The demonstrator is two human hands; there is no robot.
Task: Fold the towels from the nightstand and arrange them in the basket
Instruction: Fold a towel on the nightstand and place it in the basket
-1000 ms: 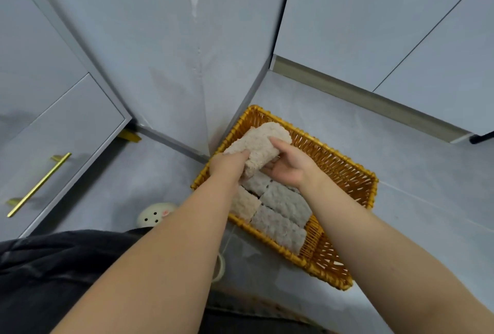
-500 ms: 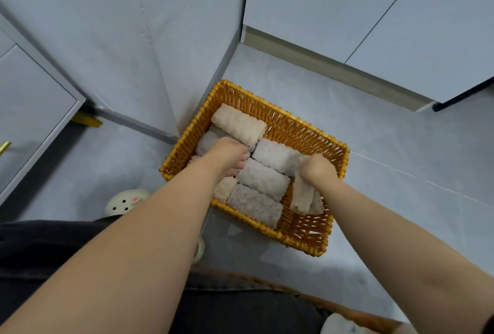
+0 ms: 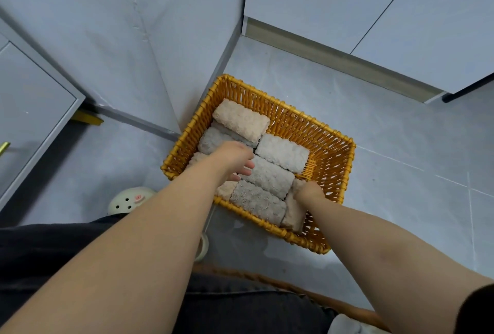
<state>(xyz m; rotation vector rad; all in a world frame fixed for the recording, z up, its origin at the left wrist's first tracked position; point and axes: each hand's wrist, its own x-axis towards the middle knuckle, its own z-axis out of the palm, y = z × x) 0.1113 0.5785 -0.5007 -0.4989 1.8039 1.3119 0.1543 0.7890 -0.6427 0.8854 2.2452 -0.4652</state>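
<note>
An orange wicker basket (image 3: pixel 331 162) stands on the grey floor and holds several folded towels in rows. A beige towel (image 3: pixel 240 119) lies at the far end, with grey towels (image 3: pixel 282 153) beside and below it. My left hand (image 3: pixel 235 159) rests over the grey towels in the middle, its fingers fairly straight. My right hand (image 3: pixel 307 192) grips a beige towel (image 3: pixel 294 213) that stands on edge against the basket's near right wall, beside another grey towel (image 3: pixel 256 201).
A grey cabinet panel (image 3: pixel 160 39) rises just behind the basket's left corner. A nightstand drawer front (image 3: pixel 29 109) stands at the left. A pale slipper (image 3: pixel 128 200) lies near my knee. Part of another wicker rim (image 3: pixel 294 288) shows at the bottom.
The beige towel that both hands held a second ago now lies at the basket's far end. My right hand moved to the near right side and pushed an upright beige towel lower.
</note>
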